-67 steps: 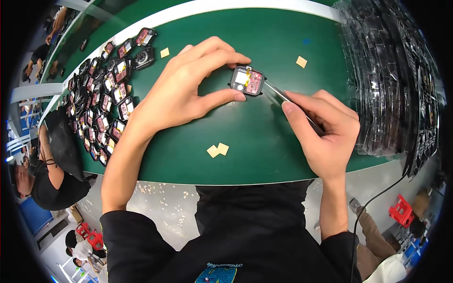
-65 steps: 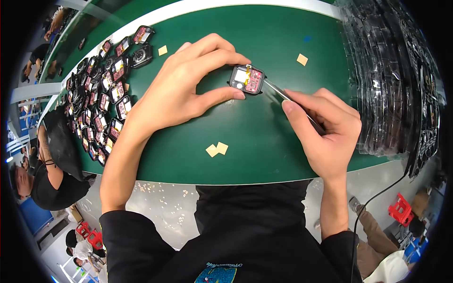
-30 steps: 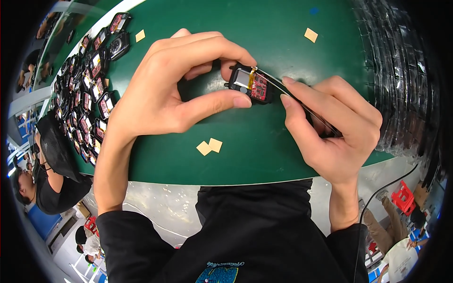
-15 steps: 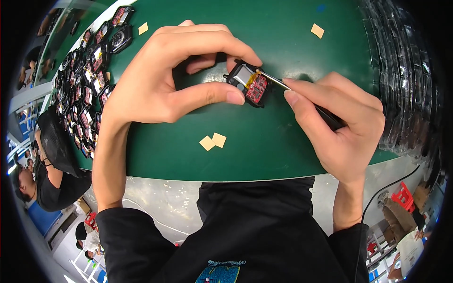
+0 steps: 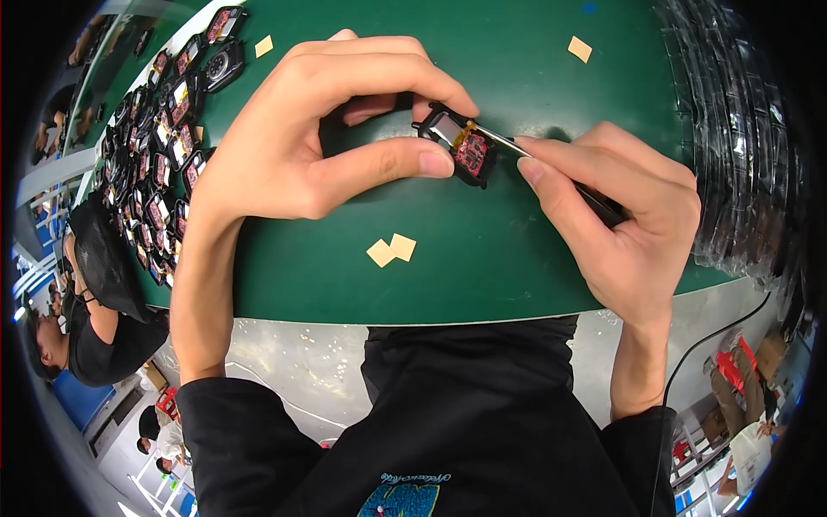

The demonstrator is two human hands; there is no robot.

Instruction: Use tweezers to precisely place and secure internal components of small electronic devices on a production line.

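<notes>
Between the thumb and fingers of my left hand (image 5: 319,129) is an opened smartwatch case (image 5: 472,158), held above the table. A red circuit board, a silver battery and a strip of yellow tape or flex show inside its black frame. My right hand (image 5: 620,207) grips metal tweezers (image 5: 501,142) with a dark handle, like a pen. The tip touches the yellow strip near the case's upper edge; whether it pinches anything is too small to tell.
The green table (image 5: 482,267) carries many similar opened watch cases (image 5: 159,168) at the left. Stacked clear plastic trays (image 5: 732,146) line the right side. Small beige squares (image 5: 402,247) lie near the front edge, others farther back. Another person (image 5: 95,319) sits at the left.
The watch case has tilted slightly in my left hand and shifted a little right. The tweezers stay at the yellow strip, their tip moved slightly up and left.
</notes>
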